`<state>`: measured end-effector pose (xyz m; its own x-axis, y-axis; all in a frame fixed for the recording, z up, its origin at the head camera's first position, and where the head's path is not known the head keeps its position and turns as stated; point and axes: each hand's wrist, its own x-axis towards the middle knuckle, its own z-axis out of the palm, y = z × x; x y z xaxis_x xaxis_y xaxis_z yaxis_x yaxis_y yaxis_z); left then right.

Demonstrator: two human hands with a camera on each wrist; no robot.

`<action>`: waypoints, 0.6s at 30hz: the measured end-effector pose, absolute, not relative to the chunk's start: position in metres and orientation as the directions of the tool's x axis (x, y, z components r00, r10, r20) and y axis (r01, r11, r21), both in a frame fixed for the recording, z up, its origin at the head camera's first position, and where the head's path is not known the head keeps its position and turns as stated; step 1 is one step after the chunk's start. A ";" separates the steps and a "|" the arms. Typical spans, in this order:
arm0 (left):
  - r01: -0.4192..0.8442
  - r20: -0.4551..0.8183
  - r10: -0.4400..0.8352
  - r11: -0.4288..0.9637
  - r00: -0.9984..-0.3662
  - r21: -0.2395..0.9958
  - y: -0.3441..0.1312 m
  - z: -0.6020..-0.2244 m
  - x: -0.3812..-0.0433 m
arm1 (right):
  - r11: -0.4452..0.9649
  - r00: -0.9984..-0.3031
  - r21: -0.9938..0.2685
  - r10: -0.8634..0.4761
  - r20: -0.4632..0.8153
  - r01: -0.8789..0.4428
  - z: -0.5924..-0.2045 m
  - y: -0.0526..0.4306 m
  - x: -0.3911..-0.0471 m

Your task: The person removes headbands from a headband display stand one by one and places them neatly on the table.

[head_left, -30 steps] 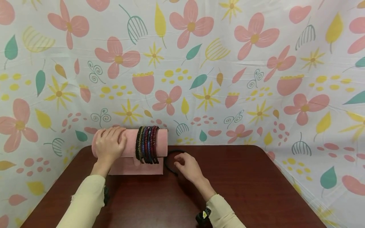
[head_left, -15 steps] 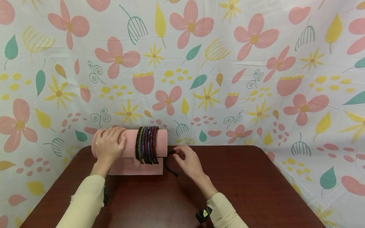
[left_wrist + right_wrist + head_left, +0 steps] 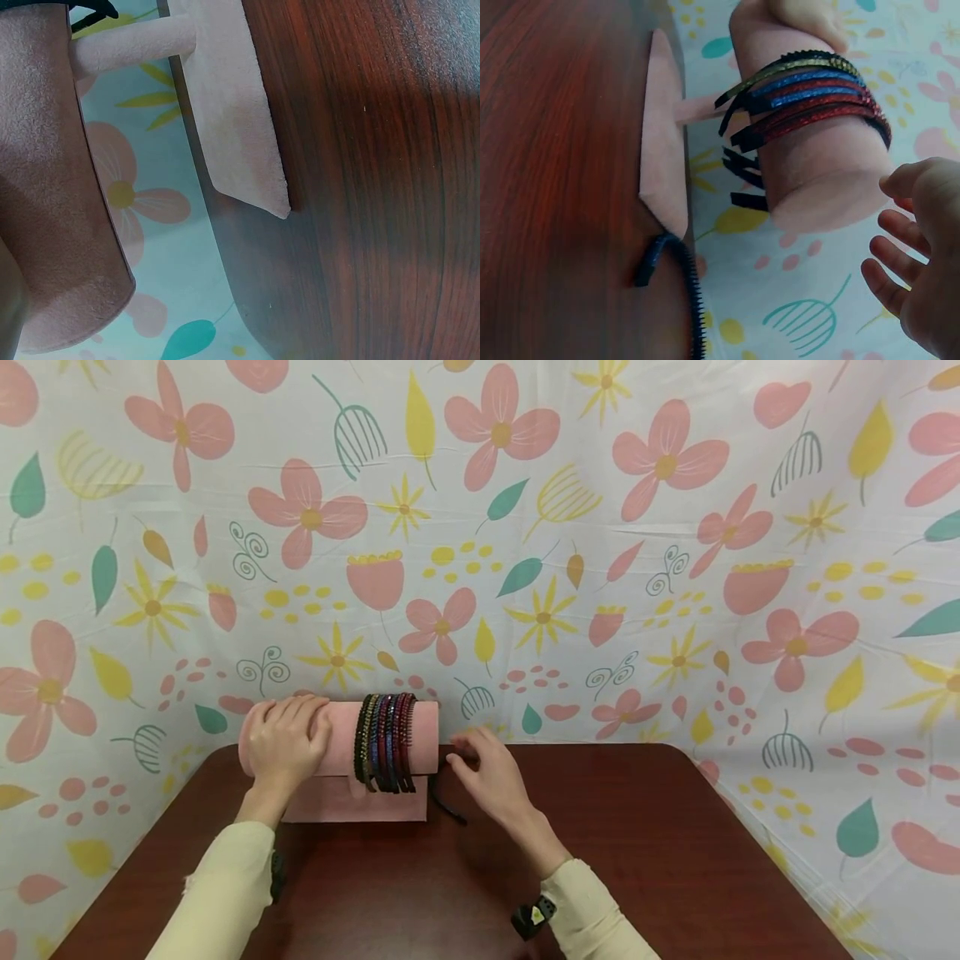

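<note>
In the head view, my left hand (image 3: 288, 743) grips the left part of a pink, fabric-covered roll stand (image 3: 341, 739), its fingers over the top. Several glittery headbands (image 3: 386, 743) in black, gold, blue and red circle the roll toward its right end. My right hand (image 3: 491, 777) is just right of that end, fingers loosely bent and apart. In the right wrist view nothing lies between its fingers (image 3: 896, 266). A dark toothed headband (image 3: 694, 292) lies on the table beside the stand's base (image 3: 664, 135), its far part hidden behind the hand in the head view.
The dark red-brown table (image 3: 637, 843) runs back to a white cloth (image 3: 570, 568) printed with flowers and leaves. In the left wrist view, a short post (image 3: 135, 45) joins the roll to its flat base (image 3: 232, 135). A black device (image 3: 532, 917) sits on the right wrist.
My right hand has moved away from me and slightly left, over the far part of the loose headband and nearer the roll's end. The left hand and stand have kept their place.
</note>
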<state>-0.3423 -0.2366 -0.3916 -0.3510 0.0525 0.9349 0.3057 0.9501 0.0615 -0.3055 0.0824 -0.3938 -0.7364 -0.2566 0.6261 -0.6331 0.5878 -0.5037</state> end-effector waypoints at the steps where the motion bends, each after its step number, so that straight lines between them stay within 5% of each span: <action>1: 0.304 0.934 0.053 0.951 -0.353 0.061 -0.236 -0.391 -0.342 | 0.589 -0.733 -0.498 -0.262 0.628 -0.637 -0.392 0.081 -0.305; 18: 0.305 0.947 0.042 0.951 -0.320 0.060 -0.236 -0.393 -0.344 | 0.594 -0.596 -0.285 -0.428 0.679 -0.752 -0.370 0.056 -0.305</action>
<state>-0.3437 -0.2361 -0.3930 -0.3197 0.0424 0.9466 0.3048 0.9505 0.0604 -0.3052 0.0560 -0.3699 -0.5958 -0.4284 0.6794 -0.7522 0.5942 -0.2849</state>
